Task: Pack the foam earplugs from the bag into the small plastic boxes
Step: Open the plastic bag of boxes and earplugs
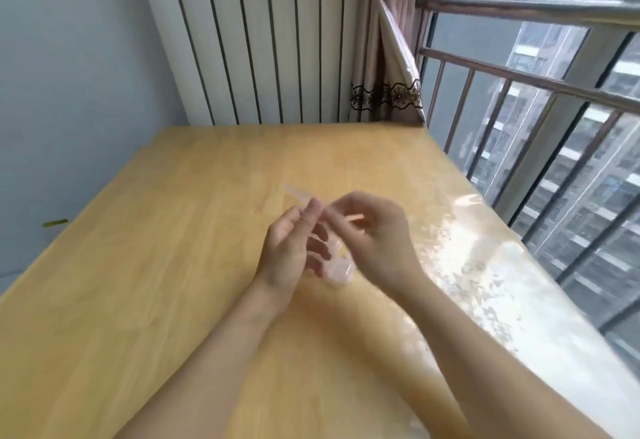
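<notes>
Both hands meet above the middle of the wooden table (138, 300). My left hand (294, 244) holds a clear plastic bag (341, 270) that hangs between the hands; its lower part bulges pale and its top edge (298, 193) sticks out past the fingertips. My right hand (374, 234) has its fingers curled at the bag's mouth and pinches an orange foam earplug (355, 220). The picture is blurred by motion. No small plastic box is visible.
The table is covered by a shiny transparent sheet (485, 265). A window with metal railing (519, 99) runs along the right edge. A striped wall panel (259, 40) and a curtain (388, 85) stand behind the far edge.
</notes>
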The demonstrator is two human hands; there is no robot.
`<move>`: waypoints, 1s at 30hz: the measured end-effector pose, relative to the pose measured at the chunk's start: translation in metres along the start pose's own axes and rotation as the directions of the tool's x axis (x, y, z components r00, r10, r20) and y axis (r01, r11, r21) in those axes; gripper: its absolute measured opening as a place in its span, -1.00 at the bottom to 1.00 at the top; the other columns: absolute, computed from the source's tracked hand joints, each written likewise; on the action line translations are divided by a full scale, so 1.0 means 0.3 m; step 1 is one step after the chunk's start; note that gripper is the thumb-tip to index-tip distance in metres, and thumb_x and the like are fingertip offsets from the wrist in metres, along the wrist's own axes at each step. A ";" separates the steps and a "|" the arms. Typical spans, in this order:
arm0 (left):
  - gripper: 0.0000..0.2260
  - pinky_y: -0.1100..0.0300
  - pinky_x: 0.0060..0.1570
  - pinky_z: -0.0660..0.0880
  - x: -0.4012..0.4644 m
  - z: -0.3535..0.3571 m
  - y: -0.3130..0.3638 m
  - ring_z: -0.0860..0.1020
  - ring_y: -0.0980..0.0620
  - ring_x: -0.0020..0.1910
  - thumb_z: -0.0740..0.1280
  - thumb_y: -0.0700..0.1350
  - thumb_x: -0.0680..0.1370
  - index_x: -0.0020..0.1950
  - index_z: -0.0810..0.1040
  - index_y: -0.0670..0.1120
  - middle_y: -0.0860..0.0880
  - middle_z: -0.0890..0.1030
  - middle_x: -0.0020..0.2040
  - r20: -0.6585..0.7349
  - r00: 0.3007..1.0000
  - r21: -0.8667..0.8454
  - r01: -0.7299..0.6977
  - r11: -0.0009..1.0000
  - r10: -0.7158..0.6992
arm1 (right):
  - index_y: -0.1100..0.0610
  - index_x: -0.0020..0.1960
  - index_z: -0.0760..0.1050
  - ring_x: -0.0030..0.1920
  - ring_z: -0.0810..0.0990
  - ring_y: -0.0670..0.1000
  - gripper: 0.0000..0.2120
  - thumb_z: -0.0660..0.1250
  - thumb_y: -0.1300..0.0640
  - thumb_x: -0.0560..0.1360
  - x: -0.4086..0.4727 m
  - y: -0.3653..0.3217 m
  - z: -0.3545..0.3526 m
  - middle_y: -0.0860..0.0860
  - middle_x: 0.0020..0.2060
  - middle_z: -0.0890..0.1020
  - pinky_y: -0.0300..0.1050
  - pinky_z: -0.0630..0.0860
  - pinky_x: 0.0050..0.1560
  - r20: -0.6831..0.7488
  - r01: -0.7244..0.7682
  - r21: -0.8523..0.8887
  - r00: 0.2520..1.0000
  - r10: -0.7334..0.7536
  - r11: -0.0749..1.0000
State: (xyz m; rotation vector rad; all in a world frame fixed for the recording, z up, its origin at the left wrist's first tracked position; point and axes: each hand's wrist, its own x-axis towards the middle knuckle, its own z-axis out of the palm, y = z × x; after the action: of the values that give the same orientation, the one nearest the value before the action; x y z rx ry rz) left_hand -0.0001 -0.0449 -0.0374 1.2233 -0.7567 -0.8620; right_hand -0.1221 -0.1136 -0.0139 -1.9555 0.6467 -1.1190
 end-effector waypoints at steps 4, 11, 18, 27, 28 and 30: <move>-0.86 0.13 -0.28 0.60 0.018 -0.024 -0.053 0.67 -0.03 -0.15 0.32 -0.15 0.64 0.00 0.57 -0.22 -0.06 0.71 -0.02 -0.006 0.999 0.007 -0.041 0.999 0.041 | 0.07 -0.13 0.73 -0.13 0.67 -0.10 -0.90 0.50 0.25 0.47 -0.070 0.099 0.087 -0.15 -0.17 0.70 -0.14 0.55 -0.13 0.093 0.054 -0.051 0.994 -0.049 0.997; -0.65 -0.15 -0.26 0.66 0.015 -0.016 -0.085 0.60 -0.08 -0.36 0.22 0.17 0.63 -0.19 0.69 0.07 0.14 0.51 -0.47 0.027 0.979 0.246 -0.204 0.948 0.204 | 0.01 -0.11 0.71 -0.22 0.69 -0.07 -0.94 0.50 0.15 0.51 -0.034 0.093 0.010 -0.11 -0.26 0.74 -0.12 0.48 -0.22 0.095 -0.107 0.059 0.990 0.101 0.992; -0.70 -0.20 -0.26 0.62 0.016 -0.027 -0.104 0.64 -0.27 -0.27 0.19 0.05 0.68 0.03 0.69 -0.03 -0.23 0.62 -0.27 0.100 0.945 0.440 -0.323 0.838 0.312 | 0.15 -0.14 0.72 -0.20 0.68 -0.02 -0.93 0.49 0.17 0.51 -0.032 0.095 0.007 0.00 -0.25 0.74 -0.06 0.54 -0.18 0.074 -0.151 0.208 0.988 0.138 0.966; -0.89 0.07 -0.18 0.66 -0.041 -0.021 -0.054 0.68 0.04 -0.22 0.45 -0.18 0.56 0.06 0.68 -0.03 0.07 0.64 -0.22 -0.080 0.893 0.447 -0.364 0.817 0.442 | 0.30 -0.03 0.70 -0.21 0.65 -0.03 -0.84 0.46 0.19 0.52 -0.044 0.094 -0.003 0.15 -0.26 0.72 -0.22 0.57 -0.14 0.193 -0.345 0.370 0.937 0.292 0.863; -0.91 0.10 -0.19 0.67 -0.051 -0.020 -0.048 0.70 0.04 -0.24 0.48 -0.20 0.53 0.00 0.68 -0.05 0.05 0.68 -0.23 -0.108 0.905 0.407 -0.338 0.849 0.413 | 0.32 -0.05 0.69 -0.23 0.64 -0.04 -0.84 0.47 0.19 0.51 -0.048 0.093 -0.004 0.11 -0.28 0.70 -0.23 0.57 -0.15 0.209 -0.385 0.395 0.922 0.327 0.834; -0.94 0.16 -0.18 0.66 -0.063 -0.017 -0.042 0.73 0.06 -0.24 0.48 -0.24 0.53 -0.04 0.71 -0.11 0.00 0.74 -0.22 -0.104 0.929 0.349 -0.301 0.887 0.356 | 0.30 -0.11 0.68 -0.25 0.61 -0.02 -0.86 0.49 0.20 0.48 -0.051 0.090 -0.009 0.08 -0.31 0.66 -0.23 0.56 -0.15 0.247 -0.444 0.444 0.896 0.370 0.779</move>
State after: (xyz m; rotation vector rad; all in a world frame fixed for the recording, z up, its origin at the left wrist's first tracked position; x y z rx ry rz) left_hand -0.0066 -0.0273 -0.0514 1.3874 -0.9656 -0.3544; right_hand -0.1332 -0.1190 -0.0426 -1.3544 0.5983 -0.7605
